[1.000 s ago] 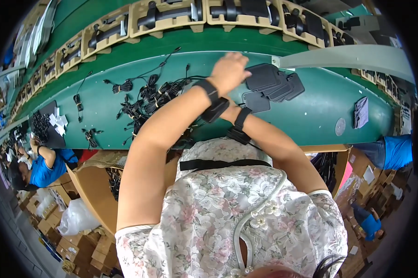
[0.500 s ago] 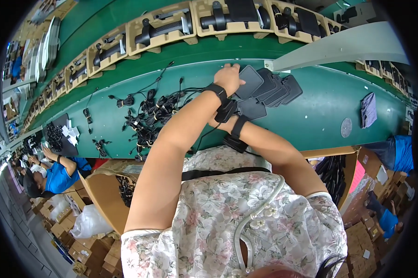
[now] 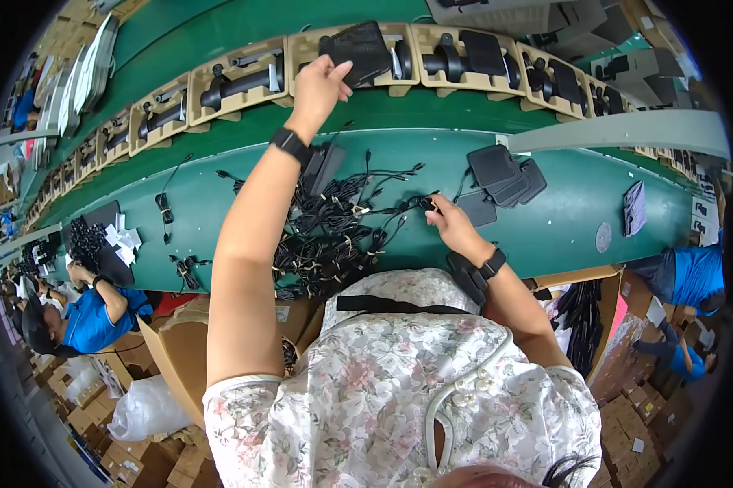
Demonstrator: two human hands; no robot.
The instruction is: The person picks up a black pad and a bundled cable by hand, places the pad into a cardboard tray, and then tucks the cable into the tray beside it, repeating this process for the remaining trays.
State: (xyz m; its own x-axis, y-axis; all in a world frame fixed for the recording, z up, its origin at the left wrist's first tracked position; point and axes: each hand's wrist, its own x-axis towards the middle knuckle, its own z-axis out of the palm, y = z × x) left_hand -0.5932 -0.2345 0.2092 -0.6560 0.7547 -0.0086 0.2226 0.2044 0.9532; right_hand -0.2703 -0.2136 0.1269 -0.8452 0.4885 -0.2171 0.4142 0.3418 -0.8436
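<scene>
My left hand (image 3: 321,88) pinches a flat black rectangular pad (image 3: 360,54) by its near left edge, holding it over a moulded tan tray (image 3: 308,47). My right hand (image 3: 457,228) is closed on a small bundled black cable (image 3: 421,203) just above the green table (image 3: 561,211). Right of that hand lies a fanned stack of similar dark pads (image 3: 496,171). Between my arms spreads a heap of tied black cables (image 3: 326,244). Each wrist wears a black strap with a box on it.
Filled tan trays (image 3: 240,81) stand in a row on the far green belt. A grey metal bar (image 3: 618,130) crosses at the right. A folded striped cloth (image 3: 635,207) lies on the table. Cardboard boxes (image 3: 171,350) stand below its near edge. A person in blue (image 3: 98,313) works at left.
My left hand has gone from the pad stack up and left to the tray, carrying a pad. My right hand has come out from under the left arm, holding a cable. The view has shifted.
</scene>
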